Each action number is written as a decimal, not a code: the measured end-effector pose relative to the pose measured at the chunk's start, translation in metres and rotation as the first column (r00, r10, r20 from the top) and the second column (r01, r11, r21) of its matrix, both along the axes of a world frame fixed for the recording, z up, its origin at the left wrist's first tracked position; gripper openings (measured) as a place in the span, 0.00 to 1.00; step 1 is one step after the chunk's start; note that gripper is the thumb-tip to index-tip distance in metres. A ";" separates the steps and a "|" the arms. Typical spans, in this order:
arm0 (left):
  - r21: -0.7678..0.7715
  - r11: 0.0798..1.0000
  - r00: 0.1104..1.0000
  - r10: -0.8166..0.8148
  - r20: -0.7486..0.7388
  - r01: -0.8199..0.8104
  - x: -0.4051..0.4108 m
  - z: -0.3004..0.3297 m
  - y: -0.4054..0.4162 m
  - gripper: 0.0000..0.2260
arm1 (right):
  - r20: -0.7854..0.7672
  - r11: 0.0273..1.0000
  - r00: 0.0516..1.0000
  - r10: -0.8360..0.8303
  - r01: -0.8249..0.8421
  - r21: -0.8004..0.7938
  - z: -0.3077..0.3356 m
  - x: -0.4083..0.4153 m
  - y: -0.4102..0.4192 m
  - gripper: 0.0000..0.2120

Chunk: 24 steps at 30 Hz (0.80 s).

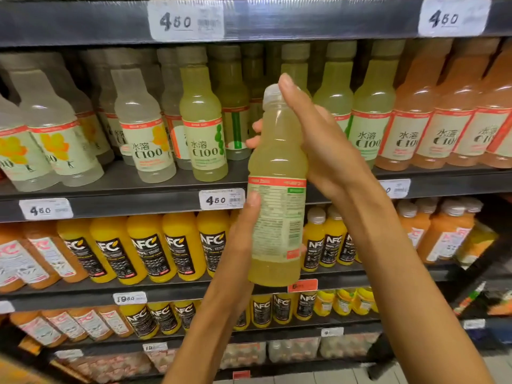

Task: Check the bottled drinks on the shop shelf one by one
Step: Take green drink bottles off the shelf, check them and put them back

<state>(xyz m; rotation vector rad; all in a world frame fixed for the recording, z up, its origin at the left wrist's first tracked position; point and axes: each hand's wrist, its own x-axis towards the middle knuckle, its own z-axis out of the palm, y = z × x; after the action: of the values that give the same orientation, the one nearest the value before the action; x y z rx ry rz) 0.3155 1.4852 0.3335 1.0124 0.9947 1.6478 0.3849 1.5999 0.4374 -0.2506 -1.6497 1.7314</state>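
Both hands hold one pale-green C100 bottle (277, 189) upright before the shelf (110, 206): left hand (243, 239) grips its label, right hand (318, 145) wraps its neck.

pale yellow-green bottle (277, 162), white cap (272, 92), red-banded label (277, 217)

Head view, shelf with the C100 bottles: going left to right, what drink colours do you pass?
Clear bottles with orange-fruit labels → pale green bottle → yellow-green bottle held in both hands → more pale green bottles → orange-pink bottles.
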 end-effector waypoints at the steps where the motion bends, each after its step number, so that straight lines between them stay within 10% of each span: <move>1: 0.014 0.998 0.996 -0.061 0.070 0.060 0.003 0.000 -0.001 0.28 | -0.023 0.997 0.998 0.066 -0.067 -0.041 0.000 0.003 0.002 0.14; 6: -0.040 0.981 0.979 -0.186 0.079 0.190 0.009 -0.004 -0.002 0.33 | -0.238 0.911 0.937 0.257 -0.317 -0.263 -0.012 0.006 0.009 0.12; 12: -0.081 0.993 0.979 0.065 -0.195 -0.082 0.006 0.005 -0.003 0.20 | -0.044 0.998 0.999 -0.002 0.000 -0.055 -0.010 0.007 0.010 0.10; 24: 0.003 0.964 0.902 -0.250 0.351 0.266 0.013 0.018 -0.020 0.29 | -0.191 0.735 0.933 0.306 -0.359 -0.576 -0.016 -0.022 0.017 0.10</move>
<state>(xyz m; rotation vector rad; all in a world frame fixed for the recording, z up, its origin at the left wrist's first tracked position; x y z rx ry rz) 0.3290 1.4650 0.3513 0.7491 0.6278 1.5078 0.3631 1.6167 0.4215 -0.1741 -1.0686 2.4912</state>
